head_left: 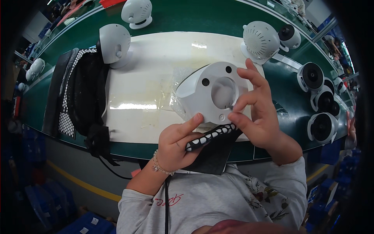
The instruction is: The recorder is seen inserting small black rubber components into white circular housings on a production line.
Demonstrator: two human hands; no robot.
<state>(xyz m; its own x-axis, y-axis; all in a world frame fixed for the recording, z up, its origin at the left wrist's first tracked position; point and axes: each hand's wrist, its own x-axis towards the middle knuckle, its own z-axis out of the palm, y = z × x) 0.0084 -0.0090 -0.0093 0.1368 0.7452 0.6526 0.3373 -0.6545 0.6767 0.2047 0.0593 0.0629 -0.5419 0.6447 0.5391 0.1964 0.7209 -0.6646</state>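
Note:
A white rounded device stands tilted in front of me, with a big round recess, two dark round spots and a small round mark on its flat face. My left hand grips its lower left edge, thumb or finger on the rim. Beneath it, against my left fingers, runs a black piece with a white honeycomb pattern. My right hand is at the device's right side, thumb and forefinger pinched together beside the recess, other fingers raised. Whatever lies in that pinch is too small to make out.
A cream sheet covers the middle of the green table. White devices stand along its back edge; several with black round fronts stand at the right. Left lies a black bag-like bundle beside honeycomb mesh, with a cord trailing over the edge.

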